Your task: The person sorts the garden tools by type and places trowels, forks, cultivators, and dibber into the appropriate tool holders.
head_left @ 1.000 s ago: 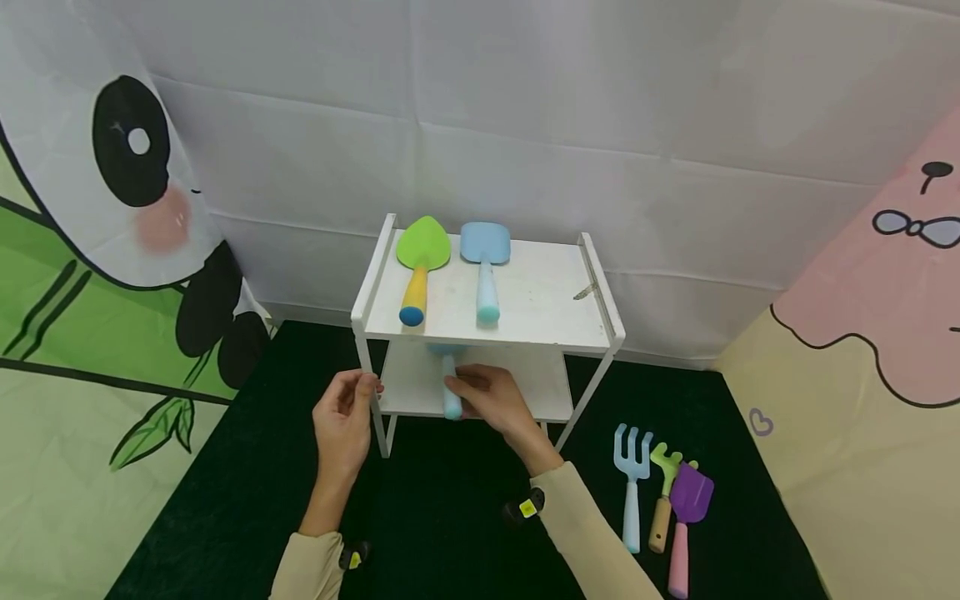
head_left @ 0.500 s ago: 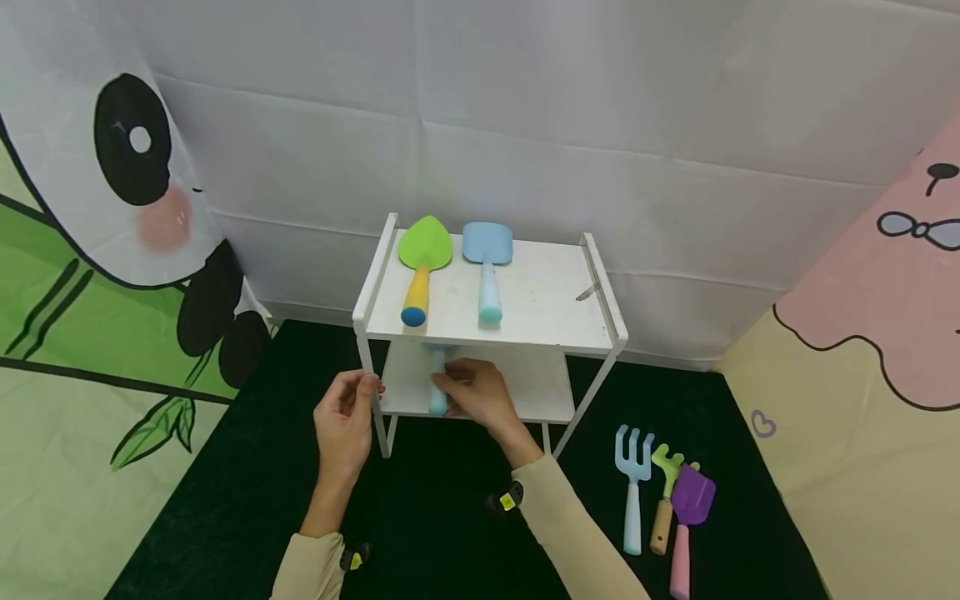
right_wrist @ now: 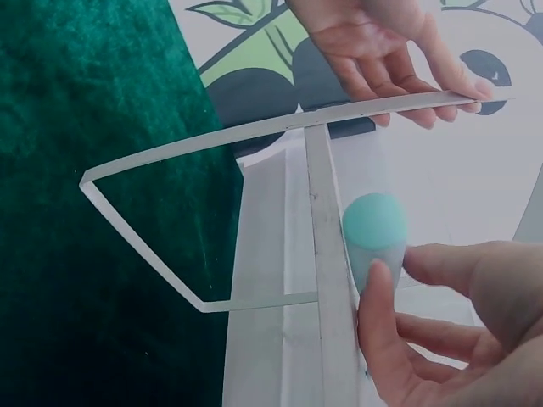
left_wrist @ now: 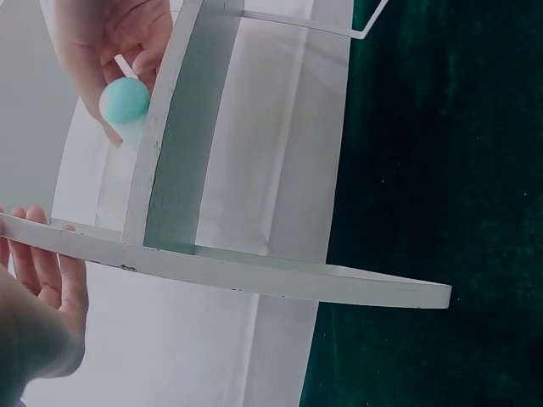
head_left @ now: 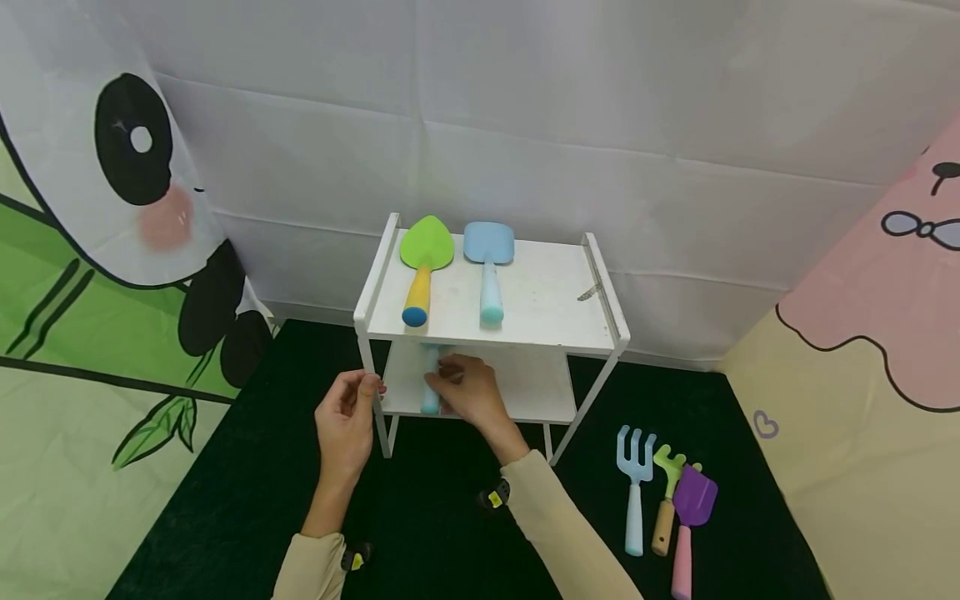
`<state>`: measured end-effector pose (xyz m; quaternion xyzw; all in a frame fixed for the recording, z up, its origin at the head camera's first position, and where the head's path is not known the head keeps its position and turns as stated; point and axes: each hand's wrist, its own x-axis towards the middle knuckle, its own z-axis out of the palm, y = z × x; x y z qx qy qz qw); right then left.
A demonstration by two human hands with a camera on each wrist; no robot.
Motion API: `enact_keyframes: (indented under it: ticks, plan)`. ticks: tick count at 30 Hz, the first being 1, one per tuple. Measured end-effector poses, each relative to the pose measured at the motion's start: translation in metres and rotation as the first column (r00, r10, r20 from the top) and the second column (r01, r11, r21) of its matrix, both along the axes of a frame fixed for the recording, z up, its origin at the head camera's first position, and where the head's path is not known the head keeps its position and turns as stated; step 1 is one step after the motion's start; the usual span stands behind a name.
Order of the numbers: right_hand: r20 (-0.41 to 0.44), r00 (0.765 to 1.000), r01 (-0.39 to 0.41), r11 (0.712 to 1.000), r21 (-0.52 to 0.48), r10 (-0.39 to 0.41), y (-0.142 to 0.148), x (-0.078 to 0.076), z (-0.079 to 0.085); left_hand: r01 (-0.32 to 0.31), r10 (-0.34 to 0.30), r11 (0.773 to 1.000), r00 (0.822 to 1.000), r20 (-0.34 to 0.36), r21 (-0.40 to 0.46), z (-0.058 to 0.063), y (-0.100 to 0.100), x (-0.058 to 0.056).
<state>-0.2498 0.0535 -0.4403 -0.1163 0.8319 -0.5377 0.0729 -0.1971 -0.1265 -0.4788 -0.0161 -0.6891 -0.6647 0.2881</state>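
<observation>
A light-blue garden tool [head_left: 430, 393] lies along the left part of the white rack's lower shelf [head_left: 525, 383]; its head is hidden beneath the upper shelf [head_left: 543, 292]. My right hand [head_left: 474, 392] pinches its handle between thumb and fingers, the turquoise handle end [right_wrist: 375, 220] pointing out at the shelf's front edge. With thumb and fingertips, my left hand [head_left: 345, 421] holds the rack's front left leg [head_left: 367, 360]. On the upper shelf, a green trowel [head_left: 427, 244] with a yellow handle lies beside a light-blue shovel [head_left: 489, 243].
On the dark green cloth [head_left: 427, 517], right of the rack, lie a light-blue hand fork [head_left: 634, 492], a green rake [head_left: 665, 508] with a wooden handle and a purple shovel [head_left: 694, 496] with a pink handle. A white fabric wall [head_left: 525, 108] stands close behind the rack.
My right hand has moved left and slightly away from me along the lower shelf, carrying the light-blue garden tool. My left hand keeps its hold on the leg.
</observation>
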Motion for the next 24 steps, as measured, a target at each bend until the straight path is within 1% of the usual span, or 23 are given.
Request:
enact_keyframes:
  ticks: [4,9,14,16,21,22,24]
  plan:
    - [-0.015,1.000,0.009,1.000,0.013,-0.009,-0.001,0.000,0.001,-0.002,0.002,1.000,1.000,0.001,0.000,0.000,0.000,0.000]
    - [-0.035,0.999,0.016,0.999,0.029,-0.015,-0.002,-0.002,-0.001,-0.001,0.001,1.000,1.000,-0.001,0.004,0.001,0.002,0.001]
    - [-0.032,0.999,0.012,1.000,0.020,-0.012,0.001,-0.002,-0.004,-0.002,0.002,1.000,1.000,0.005,0.011,0.002,0.004,0.001]
    - [-0.029,1.000,0.008,1.000,0.010,-0.008,0.003,-0.001,-0.005,-0.010,0.010,1.000,1.000,0.014,0.006,0.009,0.006,0.004]
    - [-0.046,0.999,-0.019,0.999,-0.030,0.018,0.011,0.005,-0.006,-0.021,0.021,1.000,1.000,0.004,-0.007,0.027,0.011,0.014]
    - [-0.048,0.999,-0.023,0.999,-0.037,0.021,0.013,0.007,-0.006,-0.021,0.021,1.000,1.000,0.004,-0.007,0.026,0.011,0.014]
    - [-0.052,0.998,-0.027,0.998,-0.054,0.024,0.016,0.010,-0.005,-0.022,0.022,1.000,1.000,0.008,0.001,0.020,0.009,0.010]
